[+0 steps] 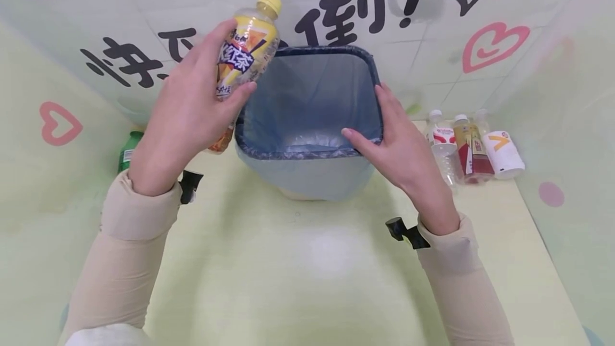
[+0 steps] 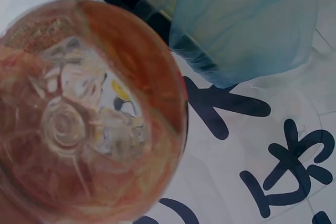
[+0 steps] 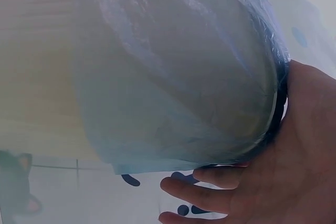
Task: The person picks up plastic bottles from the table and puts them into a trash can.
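My left hand [image 1: 184, 103] grips an iced tea bottle [image 1: 247, 49] with a yellow cap and a yellow-orange label. The bottle leans with its cap up and to the right, beside the left rim of a trash bin [image 1: 309, 156]. Brownish liquid shows through the bottle's base [image 2: 89, 114], which fills much of the left wrist view. A bluish translucent bag lines the bin and folds over its dark rim. At the right rim my right hand [image 1: 403, 146] holds the bin, thumb inside and fingers along the outside, as the fingers [image 3: 205, 195] in the right wrist view also show.
On the right stand a clear bottle [image 1: 444, 146], a bottle with red-brown contents [image 1: 473, 151] and a white paper cup [image 1: 504, 154]. A green bottle [image 1: 128, 151] is partly behind my left wrist. Printed walls enclose the pale green table [image 1: 298, 271] at back and sides.
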The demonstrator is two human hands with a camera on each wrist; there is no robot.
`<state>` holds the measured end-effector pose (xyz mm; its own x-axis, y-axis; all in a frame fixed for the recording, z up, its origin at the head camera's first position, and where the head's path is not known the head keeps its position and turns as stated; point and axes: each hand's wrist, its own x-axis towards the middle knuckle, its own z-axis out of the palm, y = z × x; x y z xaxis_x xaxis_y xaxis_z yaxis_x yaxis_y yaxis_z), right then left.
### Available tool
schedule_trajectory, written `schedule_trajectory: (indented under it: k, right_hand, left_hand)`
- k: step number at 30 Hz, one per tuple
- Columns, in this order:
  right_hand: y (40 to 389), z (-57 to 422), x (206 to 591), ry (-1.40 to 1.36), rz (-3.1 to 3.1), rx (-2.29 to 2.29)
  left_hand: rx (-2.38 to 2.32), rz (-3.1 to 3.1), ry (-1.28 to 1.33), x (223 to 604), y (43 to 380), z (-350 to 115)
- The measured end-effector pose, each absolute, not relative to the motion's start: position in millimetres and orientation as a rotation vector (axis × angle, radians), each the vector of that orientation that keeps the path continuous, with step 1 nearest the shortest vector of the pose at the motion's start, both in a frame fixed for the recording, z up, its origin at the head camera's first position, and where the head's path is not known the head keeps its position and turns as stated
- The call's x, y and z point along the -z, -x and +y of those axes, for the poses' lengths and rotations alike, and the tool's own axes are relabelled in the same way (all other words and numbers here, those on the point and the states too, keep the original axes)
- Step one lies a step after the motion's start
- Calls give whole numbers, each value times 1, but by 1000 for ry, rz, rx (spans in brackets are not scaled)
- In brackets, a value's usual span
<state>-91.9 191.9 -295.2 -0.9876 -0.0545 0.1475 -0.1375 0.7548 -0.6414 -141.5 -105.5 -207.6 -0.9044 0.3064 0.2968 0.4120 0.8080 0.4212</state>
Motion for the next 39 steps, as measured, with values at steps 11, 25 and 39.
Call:
schedule_trajectory:
  k: [11,25,39]
  right_hand:
    - [93,192,292,-156,-2839,-1036]
    - [94,193,293,-161,-2844,-1036]
    - [93,193,296,-136,-2861,-1047]
  left_hand:
    - [678,-2763,622,202,141,-96]
    - [627,-2762,690,198,143,-80]
    - [608,-2798,749,197,145,-64]
